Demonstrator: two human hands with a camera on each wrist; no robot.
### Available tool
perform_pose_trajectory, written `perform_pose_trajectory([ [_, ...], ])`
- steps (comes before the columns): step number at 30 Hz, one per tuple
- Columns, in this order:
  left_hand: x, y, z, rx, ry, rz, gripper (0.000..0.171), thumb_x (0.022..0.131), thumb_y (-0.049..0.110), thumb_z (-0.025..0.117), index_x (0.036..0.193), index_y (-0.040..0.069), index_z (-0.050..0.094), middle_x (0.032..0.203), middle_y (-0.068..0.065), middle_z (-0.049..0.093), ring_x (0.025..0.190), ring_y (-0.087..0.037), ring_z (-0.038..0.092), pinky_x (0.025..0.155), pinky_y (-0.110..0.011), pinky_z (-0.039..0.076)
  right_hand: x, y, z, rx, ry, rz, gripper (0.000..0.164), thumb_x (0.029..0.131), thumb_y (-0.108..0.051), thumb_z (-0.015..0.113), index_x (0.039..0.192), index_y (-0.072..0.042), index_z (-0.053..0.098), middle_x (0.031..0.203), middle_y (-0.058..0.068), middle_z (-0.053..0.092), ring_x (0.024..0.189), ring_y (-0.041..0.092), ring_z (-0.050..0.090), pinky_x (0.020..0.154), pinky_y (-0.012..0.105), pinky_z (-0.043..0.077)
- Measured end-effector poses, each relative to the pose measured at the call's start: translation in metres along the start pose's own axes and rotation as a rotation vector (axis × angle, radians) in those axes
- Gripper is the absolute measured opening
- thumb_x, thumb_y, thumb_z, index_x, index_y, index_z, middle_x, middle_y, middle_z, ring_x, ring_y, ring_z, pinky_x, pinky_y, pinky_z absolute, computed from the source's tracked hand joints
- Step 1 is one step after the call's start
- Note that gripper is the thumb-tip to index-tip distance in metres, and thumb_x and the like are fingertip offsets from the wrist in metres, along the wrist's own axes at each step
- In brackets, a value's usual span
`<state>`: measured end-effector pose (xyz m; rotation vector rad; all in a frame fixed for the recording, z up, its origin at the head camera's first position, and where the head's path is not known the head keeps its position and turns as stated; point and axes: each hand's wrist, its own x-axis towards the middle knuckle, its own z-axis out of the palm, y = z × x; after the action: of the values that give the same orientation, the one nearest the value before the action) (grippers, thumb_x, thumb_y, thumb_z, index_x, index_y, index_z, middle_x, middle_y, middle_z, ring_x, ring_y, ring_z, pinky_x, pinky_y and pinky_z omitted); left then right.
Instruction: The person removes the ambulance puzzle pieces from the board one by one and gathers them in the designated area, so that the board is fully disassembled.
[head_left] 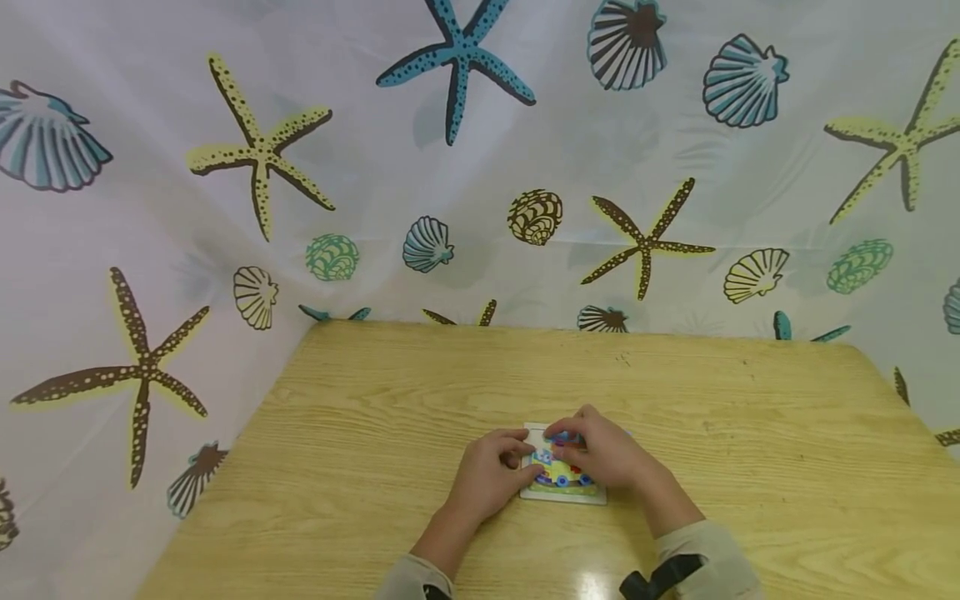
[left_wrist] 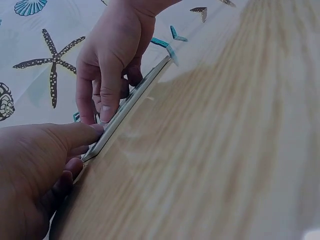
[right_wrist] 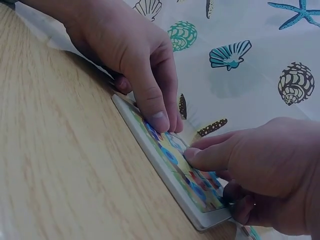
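A small jigsaw puzzle (head_left: 562,497) with a white frame lies on the table. Its picture (head_left: 561,472) includes a yellow vehicle with blue wheels. My left hand (head_left: 483,475) holds the puzzle's left side, its thumb over the frame and fingers curled at the edge. From the right, my right hand (head_left: 607,450) reaches over the picture, thumb and index fingertip close together on it. In the right wrist view, the other fingers of the right hand (right_wrist: 270,170) curl by the frame's edge. I cannot tell whether a loose piece is between its fingertips.
The wooden table (head_left: 360,467) extends around the puzzle on every side. A pale curtain (head_left: 495,275) printed with starfish and shells hangs behind the table and along its left and right sides. Light reflects off the table's near edge.
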<state>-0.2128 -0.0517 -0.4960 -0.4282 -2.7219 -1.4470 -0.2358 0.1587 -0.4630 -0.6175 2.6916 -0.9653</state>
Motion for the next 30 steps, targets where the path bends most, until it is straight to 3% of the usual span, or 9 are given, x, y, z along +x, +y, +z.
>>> perform_pose_trajectory([
  [4, 0.000, -0.002, 0.001, 0.002, 0.009, 0.004, 0.026, 0.083, 0.023, 0.083, 0.102, 0.006, 0.078, 0.128, -0.009, 0.068, 0.081, -0.008, 0.058, 0.071, -0.020, 0.049, 0.001, 0.001, 0.002, 0.015, 0.044, -0.017, 0.023, 0.099, -0.015, 0.063, 0.120, -0.020, 0.070, 0.118, 0.007, 0.047, 0.084, 0.016, 0.053, 0.076, 0.034, 0.046],
  [10, -0.001, -0.001, 0.001, -0.012, 0.015, -0.008, 0.024, 0.082, 0.021, 0.083, 0.100, 0.005, 0.078, 0.127, -0.009, 0.068, 0.080, -0.008, 0.058, 0.070, -0.019, 0.049, 0.001, -0.001, -0.001, 0.025, 0.080, -0.002, 0.028, 0.096, -0.012, 0.066, 0.123, -0.017, 0.069, 0.105, 0.003, 0.060, 0.076, 0.014, 0.052, 0.068, 0.029, 0.046],
  [20, 0.002, 0.001, 0.002, 0.002, 0.012, -0.039, 0.025, 0.082, 0.024, 0.083, 0.100, 0.007, 0.079, 0.127, -0.005, 0.068, 0.082, -0.008, 0.058, 0.071, -0.020, 0.049, -0.003, 0.005, -0.019, 0.260, 0.148, 0.115, 0.011, 0.095, -0.018, 0.069, 0.103, -0.016, 0.075, 0.102, 0.002, 0.071, 0.089, 0.017, 0.063, 0.081, 0.031, 0.052],
  [30, 0.002, 0.003, 0.002, -0.005, 0.024, -0.032, 0.025, 0.082, 0.023, 0.084, 0.100, 0.007, 0.078, 0.126, -0.006, 0.068, 0.081, -0.008, 0.057, 0.070, -0.020, 0.047, -0.014, 0.024, -0.040, 0.486, 0.109, 0.226, 0.023, 0.099, -0.012, 0.062, 0.118, -0.001, 0.070, 0.106, 0.014, 0.068, 0.086, 0.019, 0.065, 0.078, 0.032, 0.059],
])
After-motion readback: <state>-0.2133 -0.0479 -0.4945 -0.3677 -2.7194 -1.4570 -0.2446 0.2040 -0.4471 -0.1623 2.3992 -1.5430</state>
